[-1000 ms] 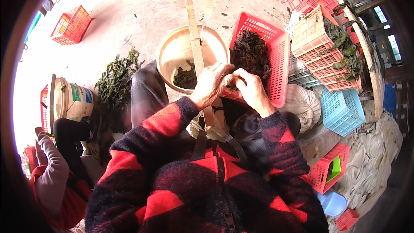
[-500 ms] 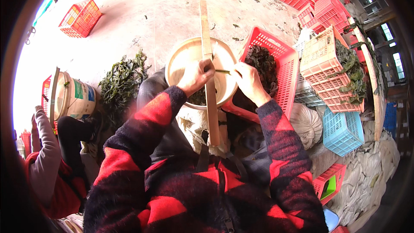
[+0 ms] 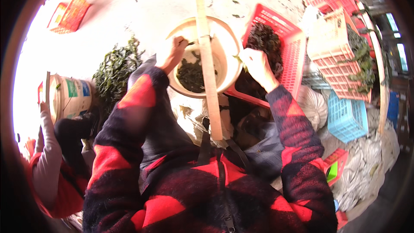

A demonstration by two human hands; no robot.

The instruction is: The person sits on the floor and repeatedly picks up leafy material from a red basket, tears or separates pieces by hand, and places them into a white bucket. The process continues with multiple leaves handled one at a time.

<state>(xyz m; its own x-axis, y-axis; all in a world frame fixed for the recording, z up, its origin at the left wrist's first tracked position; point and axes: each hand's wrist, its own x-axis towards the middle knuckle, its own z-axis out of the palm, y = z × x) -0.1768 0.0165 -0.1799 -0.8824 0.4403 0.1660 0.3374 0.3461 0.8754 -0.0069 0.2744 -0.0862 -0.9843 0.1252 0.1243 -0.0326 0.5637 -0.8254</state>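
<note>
I see my left hand [image 3: 176, 51] at upper centre of the frame, closed over the rim of a cream bucket [image 3: 228, 56] with dark leaves [image 3: 190, 74] in its bottom. A long wooden stick [image 3: 206, 56] runs down the middle, across the bucket. My right hand [image 3: 255, 62] pinches a green sprig beside a red crate [image 3: 293, 51] of leaves. At left, another person's sleeve [image 3: 45, 164] sits by a white pail [image 3: 69, 97].
</note>
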